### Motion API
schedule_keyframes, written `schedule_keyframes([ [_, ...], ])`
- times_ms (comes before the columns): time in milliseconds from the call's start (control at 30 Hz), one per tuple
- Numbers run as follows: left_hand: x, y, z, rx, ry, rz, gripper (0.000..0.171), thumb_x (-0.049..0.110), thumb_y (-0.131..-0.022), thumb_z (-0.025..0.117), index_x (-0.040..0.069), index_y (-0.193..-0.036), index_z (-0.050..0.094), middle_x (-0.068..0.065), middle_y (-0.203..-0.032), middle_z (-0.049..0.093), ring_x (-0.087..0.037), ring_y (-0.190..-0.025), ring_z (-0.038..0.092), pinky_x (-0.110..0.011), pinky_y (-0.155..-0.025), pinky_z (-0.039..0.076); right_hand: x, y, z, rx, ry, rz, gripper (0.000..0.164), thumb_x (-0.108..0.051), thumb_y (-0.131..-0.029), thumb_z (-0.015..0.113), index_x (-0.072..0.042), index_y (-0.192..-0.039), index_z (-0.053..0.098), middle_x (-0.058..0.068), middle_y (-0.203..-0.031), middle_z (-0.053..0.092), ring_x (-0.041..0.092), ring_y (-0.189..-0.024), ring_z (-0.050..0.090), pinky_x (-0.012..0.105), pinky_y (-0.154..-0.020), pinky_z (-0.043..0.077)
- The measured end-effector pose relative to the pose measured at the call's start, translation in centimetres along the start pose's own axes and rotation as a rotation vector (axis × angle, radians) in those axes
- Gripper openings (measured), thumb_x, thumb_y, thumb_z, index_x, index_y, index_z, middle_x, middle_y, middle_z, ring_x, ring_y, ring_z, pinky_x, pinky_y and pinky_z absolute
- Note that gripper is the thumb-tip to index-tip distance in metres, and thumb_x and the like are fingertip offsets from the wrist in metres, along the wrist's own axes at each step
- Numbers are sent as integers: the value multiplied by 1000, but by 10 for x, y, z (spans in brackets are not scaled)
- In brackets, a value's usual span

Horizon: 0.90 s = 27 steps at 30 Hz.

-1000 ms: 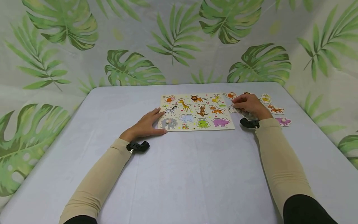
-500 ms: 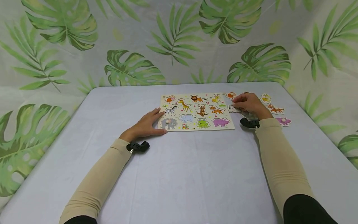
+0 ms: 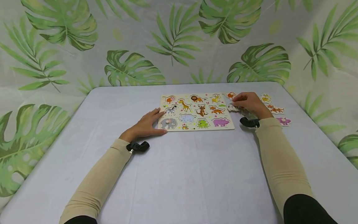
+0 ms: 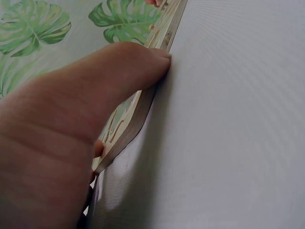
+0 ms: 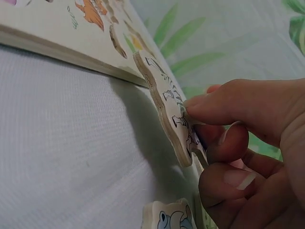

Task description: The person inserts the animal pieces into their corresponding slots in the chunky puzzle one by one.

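Observation:
A wooden animal puzzle board [image 3: 193, 128] lies flat at the far middle of the table. My left hand [image 3: 145, 123] rests at its left end, fingers fairly straight along the side. In the left wrist view the thumb [image 4: 138, 62] presses on the board's near edge [image 4: 140, 112]. Right of the board, my right hand [image 3: 250, 104] pinches a zebra puzzle piece [image 3: 232, 107] between thumb and fingers. The right wrist view has this zebra piece [image 5: 167, 105] tilted, casting a shadow on the cloth, its tip close to the board's corner. The elephant [image 3: 169, 123] with a knob sits in the board's lower left recess.
Loose puzzle pieces lie around the right hand: an orange monkey-like one [image 3: 231, 95], a yellow one [image 3: 265, 98], a tiger [image 3: 275, 109] and a purple hippo [image 3: 283, 121]. A blue-grey piece [image 5: 174, 214] shows below the hand. A leaf-print cloth [image 3: 173, 37] hangs behind the table.
The right hand has risen very slightly, and the zebra piece has shifted a little to the left with it. The left hand and the board look unchanged.

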<state>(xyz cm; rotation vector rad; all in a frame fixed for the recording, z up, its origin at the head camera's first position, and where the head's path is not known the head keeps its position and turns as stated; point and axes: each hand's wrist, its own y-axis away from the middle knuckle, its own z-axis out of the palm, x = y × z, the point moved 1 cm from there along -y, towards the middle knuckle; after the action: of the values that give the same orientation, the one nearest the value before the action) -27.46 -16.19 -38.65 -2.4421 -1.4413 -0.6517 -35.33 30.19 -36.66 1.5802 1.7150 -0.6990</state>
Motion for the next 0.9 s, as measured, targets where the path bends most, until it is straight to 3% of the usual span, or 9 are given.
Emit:
schedule_keyframes([
  [467, 0, 0, 0, -4, -10, 13, 93, 56, -81, 68, 15, -154, 27, -8, -162, 10, -34, -147, 7, -56, -115, 12, -13, 0, 6, 0, 15, -15, 30, -24, -91, 69, -2, -110, 64, 9, -104, 63, 22, -87, 54, 28, -70, 49],
  [900, 0, 0, 0, -5, 2, -4, 92, 57, -81, 68, 16, -154, 28, -6, -162, 10, -32, -147, 7, -56, -114, 13, -22, -3, 12, 2, 41, -71, 26, -22, -91, 69, -2, -107, 66, 8, -96, 64, 22, -80, 54, 32, -67, 48],
])
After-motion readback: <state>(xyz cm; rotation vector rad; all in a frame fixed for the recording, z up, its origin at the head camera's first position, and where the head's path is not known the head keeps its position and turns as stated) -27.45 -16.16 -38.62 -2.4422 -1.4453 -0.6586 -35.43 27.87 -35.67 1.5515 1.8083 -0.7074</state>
